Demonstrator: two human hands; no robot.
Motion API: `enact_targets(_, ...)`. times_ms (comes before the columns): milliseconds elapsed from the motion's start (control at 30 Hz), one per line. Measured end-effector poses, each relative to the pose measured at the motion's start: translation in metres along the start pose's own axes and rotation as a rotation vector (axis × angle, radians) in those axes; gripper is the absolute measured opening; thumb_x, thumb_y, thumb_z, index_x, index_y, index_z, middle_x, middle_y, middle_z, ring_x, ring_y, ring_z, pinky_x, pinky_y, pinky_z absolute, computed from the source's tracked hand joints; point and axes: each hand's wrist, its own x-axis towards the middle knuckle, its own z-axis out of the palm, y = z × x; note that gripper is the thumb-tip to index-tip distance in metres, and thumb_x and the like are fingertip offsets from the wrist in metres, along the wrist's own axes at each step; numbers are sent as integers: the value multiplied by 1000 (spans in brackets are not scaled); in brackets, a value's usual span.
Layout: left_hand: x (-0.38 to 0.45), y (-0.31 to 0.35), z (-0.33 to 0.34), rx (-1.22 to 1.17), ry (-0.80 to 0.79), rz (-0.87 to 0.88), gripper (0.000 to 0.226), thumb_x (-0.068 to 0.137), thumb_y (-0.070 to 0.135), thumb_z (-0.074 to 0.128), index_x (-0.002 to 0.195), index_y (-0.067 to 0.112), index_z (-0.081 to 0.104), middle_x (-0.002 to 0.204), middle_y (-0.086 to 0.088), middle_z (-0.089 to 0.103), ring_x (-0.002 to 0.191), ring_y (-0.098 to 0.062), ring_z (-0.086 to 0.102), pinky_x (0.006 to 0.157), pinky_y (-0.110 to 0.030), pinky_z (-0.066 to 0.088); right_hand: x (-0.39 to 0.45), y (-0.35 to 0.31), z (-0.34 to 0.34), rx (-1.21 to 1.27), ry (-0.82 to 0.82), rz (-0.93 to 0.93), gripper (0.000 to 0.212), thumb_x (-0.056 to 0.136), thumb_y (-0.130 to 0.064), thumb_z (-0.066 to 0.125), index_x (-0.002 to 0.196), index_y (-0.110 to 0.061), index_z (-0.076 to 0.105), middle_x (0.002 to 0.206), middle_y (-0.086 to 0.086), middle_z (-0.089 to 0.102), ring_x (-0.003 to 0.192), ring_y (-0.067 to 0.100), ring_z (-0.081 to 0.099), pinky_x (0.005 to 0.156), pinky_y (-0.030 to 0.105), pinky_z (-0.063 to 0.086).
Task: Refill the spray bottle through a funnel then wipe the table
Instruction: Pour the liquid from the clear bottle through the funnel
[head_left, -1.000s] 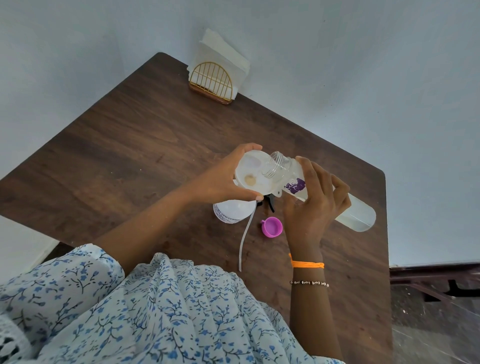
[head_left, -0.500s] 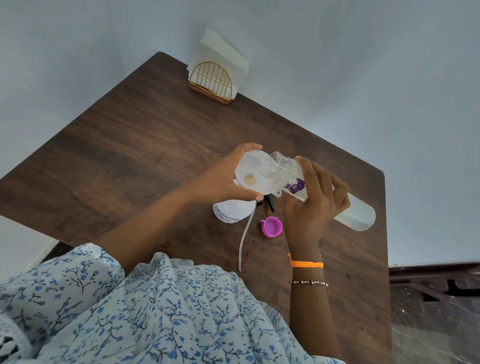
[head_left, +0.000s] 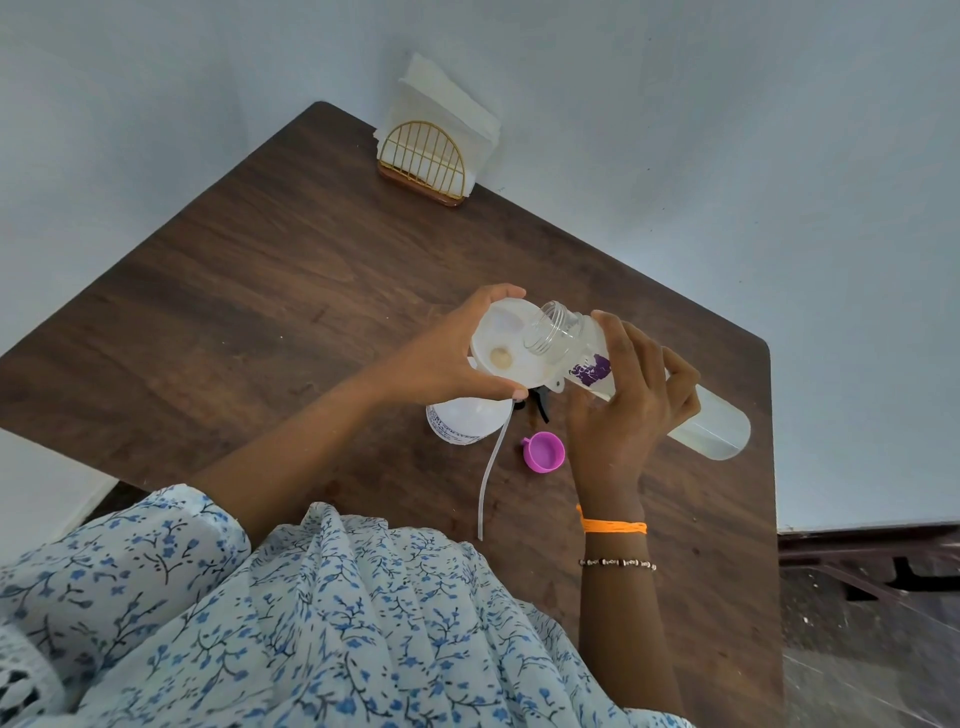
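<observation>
Barely anything has changed over the last second from where I'm watching: the pour is holding steady, same tilt, same hands, so I'd guess we're mid-refill and not close to the wiping part yet. The right hand (head_left: 631, 400) has its grip wrapped around the clear refill bottle (head_left: 691, 410), fingers curled over the body near the purple label, bottle tipped with its open neck over the funnel (head_left: 506, 348) at centre frame. The left hand (head_left: 449, 353) pinches the funnel's rim, thumb on the near edge, fingers on the far one, steadying it on top of the spray bottle (head_left: 462, 421), which stands just below and is mostly hidden. I can't actually make out a stream, so flow is a guess. The sprayer's dip tube (head_left: 491, 467) trails down toward the lower middle, and a pink cap (head_left: 544, 452) lies just right of it. The bench (head_left: 260, 301) is dark wood grain, looks dry as far as I can tell, with a gold wire napkin holder (head_left: 423, 161) full of white napkins (head_left: 447, 111) at the top corner against pale blue walls. That's probably the wipe supply later.
</observation>
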Motion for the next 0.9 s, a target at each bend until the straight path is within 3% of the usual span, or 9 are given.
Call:
enact_targets(233,0,-1,0,-20,-1,0,88,66,33,83,133,43,26,120,41,34,108,24,36,79,1,40,0,1,1,10,-13,20,59,59,3,79,111,-19,66,111,-3,67,106,18,40,84,34,26)
enact_targets(500,0,-1,0,-29,-5,3,88,67,31,83,133,40,27,121,38,35,110,22,37,81,0,41,0,0,1,16,7,11,60,57,5,78,111,-19,67,109,-2,67,104,21,43,83,36,28)
enact_targets(667,0,-1,-1,-23,-6,6,87,68,30,83,133,41,26,120,39,33,107,26,35,78,3,39,0,-2,1,2,5,1,59,57,5,79,110,-17,67,110,-1,67,102,31,52,83,36,28)
enact_targets(900,0,-1,-1,-30,-6,2,87,67,33,83,132,43,25,121,41,33,110,23,35,79,3,39,0,-2,1,3,-1,-1,61,56,5,79,111,-18,67,110,-2,67,104,26,47,83,36,27)
